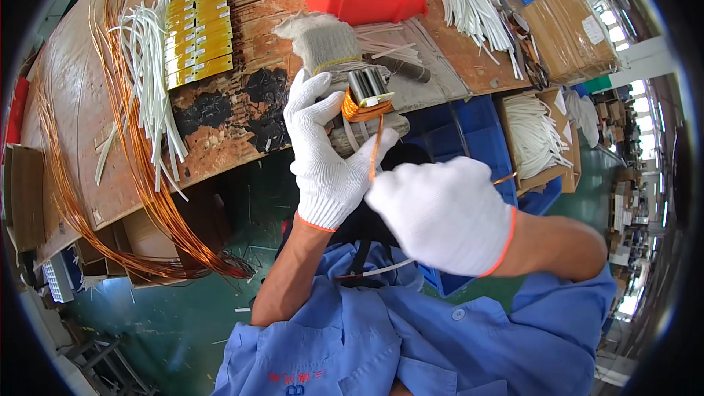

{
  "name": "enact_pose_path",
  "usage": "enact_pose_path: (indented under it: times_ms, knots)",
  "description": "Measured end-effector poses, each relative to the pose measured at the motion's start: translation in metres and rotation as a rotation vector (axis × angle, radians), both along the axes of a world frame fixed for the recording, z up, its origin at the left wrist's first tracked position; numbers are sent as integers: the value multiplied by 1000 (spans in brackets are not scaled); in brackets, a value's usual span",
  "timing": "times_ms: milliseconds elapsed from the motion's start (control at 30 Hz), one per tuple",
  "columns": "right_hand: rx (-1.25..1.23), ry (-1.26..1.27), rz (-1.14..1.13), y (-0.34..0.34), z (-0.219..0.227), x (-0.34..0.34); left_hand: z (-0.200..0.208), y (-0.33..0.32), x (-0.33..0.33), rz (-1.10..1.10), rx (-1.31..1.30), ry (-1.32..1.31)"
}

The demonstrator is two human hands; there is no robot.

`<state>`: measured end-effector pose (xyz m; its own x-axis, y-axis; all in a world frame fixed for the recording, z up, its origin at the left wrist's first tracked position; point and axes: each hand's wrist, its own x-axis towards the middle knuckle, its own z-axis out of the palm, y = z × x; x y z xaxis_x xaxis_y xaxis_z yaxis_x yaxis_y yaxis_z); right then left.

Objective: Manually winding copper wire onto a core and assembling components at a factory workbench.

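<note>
- Table (260,29) edge runs both sides of coil (361,108); green floor (246,191) below-L of coil, blue crate (480,132) to its R, red bin (367,4) beyond.
- Coil: btwn L hand's (323,154) thumb & fingers.
- L hand: spread wide, fingers by coil's L side.
- R hand (444,213), below-R of coil: tight fist w/ copper strip (376,150) running up to coil.

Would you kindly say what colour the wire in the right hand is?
The wire is copper-orange, best seen in the head view.
</note>
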<state>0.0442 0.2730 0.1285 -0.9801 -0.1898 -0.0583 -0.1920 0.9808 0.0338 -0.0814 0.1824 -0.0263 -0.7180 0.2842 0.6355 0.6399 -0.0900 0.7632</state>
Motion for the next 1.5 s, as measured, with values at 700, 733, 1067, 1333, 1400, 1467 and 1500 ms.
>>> enact_pose_path:
  times_ms: [700,733,1067,1333,1400,1467,1500]
  knots:
    - [-885,132,-256,97,-53,-34,10,-3,0,99,-130,53]
    - [-716,246,-150,91,-57,-31,12,-3,0,104,-143,55]
    - [-117,278,-69,34,-54,11,2,1,4,152,-114,-61]
    - [-229,229,-162,23,-42,11,7,2,-2,142,-169,206]
    - [-340,201,-175,28,-43,9,5,5,0,190,-165,207]
    - [-462,181,-234,30,-47,9,5,8,1,220,-162,220]
    - [-466,200,-199,32,-49,9,5,9,0,209,-156,215]
